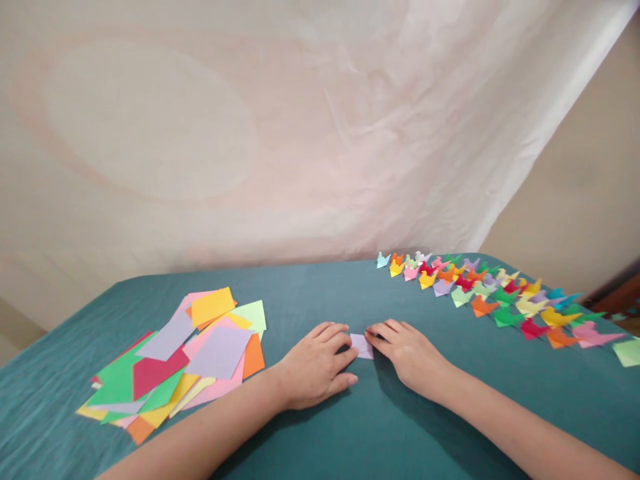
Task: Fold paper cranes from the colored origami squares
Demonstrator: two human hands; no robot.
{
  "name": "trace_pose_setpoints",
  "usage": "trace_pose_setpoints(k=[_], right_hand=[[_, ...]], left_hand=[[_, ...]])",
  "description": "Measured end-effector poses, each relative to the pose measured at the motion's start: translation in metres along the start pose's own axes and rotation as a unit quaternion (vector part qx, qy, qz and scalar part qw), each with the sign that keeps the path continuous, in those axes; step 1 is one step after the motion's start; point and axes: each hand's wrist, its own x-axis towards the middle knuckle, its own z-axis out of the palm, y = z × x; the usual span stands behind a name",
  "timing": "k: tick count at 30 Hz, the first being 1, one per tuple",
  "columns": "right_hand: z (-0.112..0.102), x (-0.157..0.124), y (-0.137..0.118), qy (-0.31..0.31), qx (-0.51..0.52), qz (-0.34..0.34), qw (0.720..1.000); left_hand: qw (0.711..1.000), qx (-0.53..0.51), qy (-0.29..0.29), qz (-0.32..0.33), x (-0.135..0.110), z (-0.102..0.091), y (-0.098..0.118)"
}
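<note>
A small folded piece of lavender paper [362, 347] lies flat on the table between my hands. My left hand [315, 367] rests at its left edge, fingers curled and the index fingertip on the paper, the thumb apart below it. At the right edge, my right hand [407, 350] has its fingers bent together and pressed on the paper's upper right corner. That corner is partly hidden under the fingertips.
A loose pile of coloured paper sheets [220, 353] spreads over the left of the green-covered table [310, 287]. Several rows of small folded paper birds [484, 306] stand along the right side. A pale cloth [310, 133] hangs behind the table.
</note>
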Motion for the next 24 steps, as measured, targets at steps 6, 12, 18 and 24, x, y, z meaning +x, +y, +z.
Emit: trace_pose_setpoints(k=[6,12,18,24], right_hand=[[0.004,0.004,-0.001,0.039,0.104,0.056,0.992],[0.0,0.016,0.0,0.045,0.253,0.128,0.958],[-0.002,0.034,0.004,-0.039,0.312,0.178,0.933],[0.002,0.041,0.006,-0.08,0.397,0.229,0.885]], left_hand=[[1.0,-0.002,-0.012,-0.014,-0.001,-0.001,0.0],[1.0,-0.01,-0.006,-0.009,-0.001,0.001,-0.003],[0.999,-0.032,0.013,-0.019,-0.004,0.004,-0.005],[0.992,-0.099,0.053,-0.058,-0.007,0.01,-0.008]])
